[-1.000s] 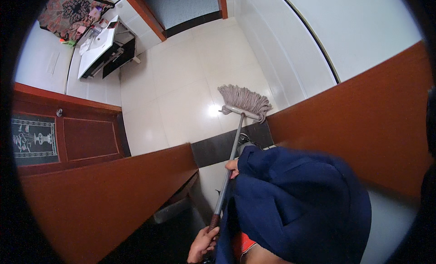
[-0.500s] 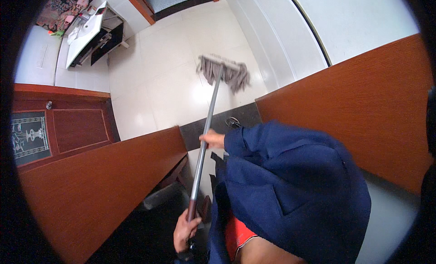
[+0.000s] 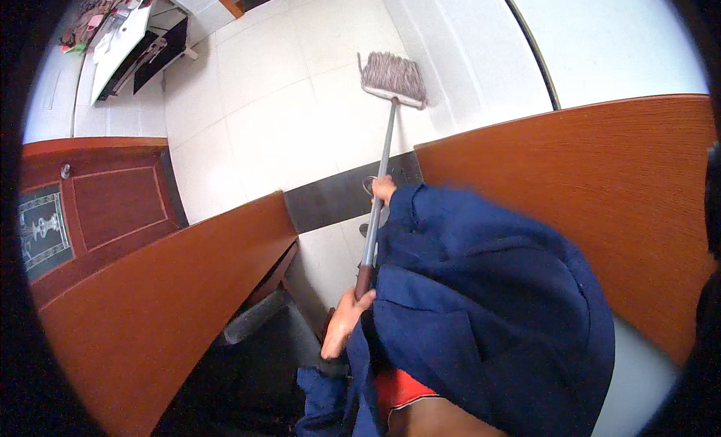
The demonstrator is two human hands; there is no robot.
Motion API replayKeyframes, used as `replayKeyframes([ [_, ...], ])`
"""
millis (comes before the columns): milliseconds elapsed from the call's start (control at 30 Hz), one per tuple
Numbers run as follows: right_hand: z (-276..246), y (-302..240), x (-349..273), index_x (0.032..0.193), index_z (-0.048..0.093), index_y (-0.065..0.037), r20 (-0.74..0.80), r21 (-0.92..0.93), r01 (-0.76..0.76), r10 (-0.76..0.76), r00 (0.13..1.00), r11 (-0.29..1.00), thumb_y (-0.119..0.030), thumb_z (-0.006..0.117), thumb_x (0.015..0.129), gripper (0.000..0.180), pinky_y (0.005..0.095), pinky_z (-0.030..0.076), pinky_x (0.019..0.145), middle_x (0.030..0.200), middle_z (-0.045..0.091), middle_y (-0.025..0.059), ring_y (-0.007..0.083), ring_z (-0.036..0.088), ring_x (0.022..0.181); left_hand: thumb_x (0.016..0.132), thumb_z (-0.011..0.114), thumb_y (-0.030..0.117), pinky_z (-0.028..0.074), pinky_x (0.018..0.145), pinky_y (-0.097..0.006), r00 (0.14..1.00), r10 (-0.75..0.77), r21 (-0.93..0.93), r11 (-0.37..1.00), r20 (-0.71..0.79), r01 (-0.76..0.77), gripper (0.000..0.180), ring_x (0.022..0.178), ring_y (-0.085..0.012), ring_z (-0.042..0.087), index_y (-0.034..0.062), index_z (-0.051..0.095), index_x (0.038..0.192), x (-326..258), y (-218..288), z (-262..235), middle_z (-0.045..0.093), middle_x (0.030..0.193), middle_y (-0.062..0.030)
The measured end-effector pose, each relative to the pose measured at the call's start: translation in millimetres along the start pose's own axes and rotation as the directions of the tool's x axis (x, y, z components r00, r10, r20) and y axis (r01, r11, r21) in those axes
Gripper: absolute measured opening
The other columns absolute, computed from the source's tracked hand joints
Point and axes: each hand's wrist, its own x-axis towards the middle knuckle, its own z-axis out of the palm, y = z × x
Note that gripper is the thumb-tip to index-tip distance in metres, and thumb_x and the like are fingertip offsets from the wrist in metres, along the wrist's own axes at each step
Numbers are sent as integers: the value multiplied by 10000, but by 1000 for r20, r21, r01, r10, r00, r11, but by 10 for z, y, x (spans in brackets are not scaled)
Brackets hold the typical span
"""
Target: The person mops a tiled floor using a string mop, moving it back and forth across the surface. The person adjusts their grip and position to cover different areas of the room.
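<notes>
I hold a mop with both hands. Its grey string head rests on the white tiled floor, far ahead of me near the white wall. The grey shaft runs back toward me through a gap between two brown wooden panels. My right hand grips the shaft partway up, coming out of my blue jacket sleeve. My left hand grips the dark end of the handle lower down, close to my body.
A brown wooden panel stands at my left and another at my right. A dark threshold strip crosses the floor between them. A wooden door with a patterned insert is far left. A white cabinet stands top left.
The mop head has slid away from me across the tiles, toward the far wall. Both hands have stayed on the shaft and pushed forward with it.
</notes>
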Motion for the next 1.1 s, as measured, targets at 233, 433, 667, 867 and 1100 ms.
replayKeyframes([
  [233, 289, -986, -603, 632, 646, -93, 122, -155, 170, -152, 981, 973, -272, 754, 471, 264, 439, 429, 438, 664, 621, 99, 280, 622, 621, 795, 564, 327, 434, 702, -367, 952, -271, 396, 866, -140, 305, 385, 759, -293, 579, -20, 539, 959, -881, -206, -297, 594, 814, -205],
  [433, 332, -1925, -932, 948, 529, 17, 665, 668, -679, -166, 728, -305, -235, 547, 788, 299, 522, 489, 695, 890, 570, 199, 350, 582, 819, 771, 594, 296, 433, 634, -426, 920, -282, 454, 805, -272, 381, 340, 735, -410, 561, -26, 520, 851, -1780, -237, -450, 582, 736, -237],
  [667, -32, -2854, -1342, 977, 351, 36, 564, 448, -775, -531, 632, -447, -115, 451, 889, 202, 541, 474, 772, 857, 503, 181, 363, 568, 821, 780, 628, 199, 376, 538, -220, 837, -453, 149, 846, -306, 513, 557, 618, -96, 455, -14, 385, 1234, -2893, -226, -535, 523, 836, -43],
  [867, -303, -2615, -1362, 915, 395, -7, 349, 780, -469, -334, 875, -414, -135, 524, 851, 193, 502, 511, 630, 782, 530, 131, 285, 588, 718, 783, 632, 185, 419, 668, -249, 843, -430, -287, 893, -322, 346, 584, 756, -133, 499, -19, 357, 1256, -2871, -592, -382, 543, 925, -69],
  [1100, -541, -1258, -624, 825, 460, 7, 331, 936, -295, 196, 923, -189, -105, 512, 797, 126, 379, 484, 472, 684, 502, 110, 248, 554, 566, 794, 585, 172, 305, 355, -222, 995, -83, -276, 959, -56, 65, 318, 409, -70, 391, 20, 432, 1028, -950, -1033, -15, 420, 599, 7],
])
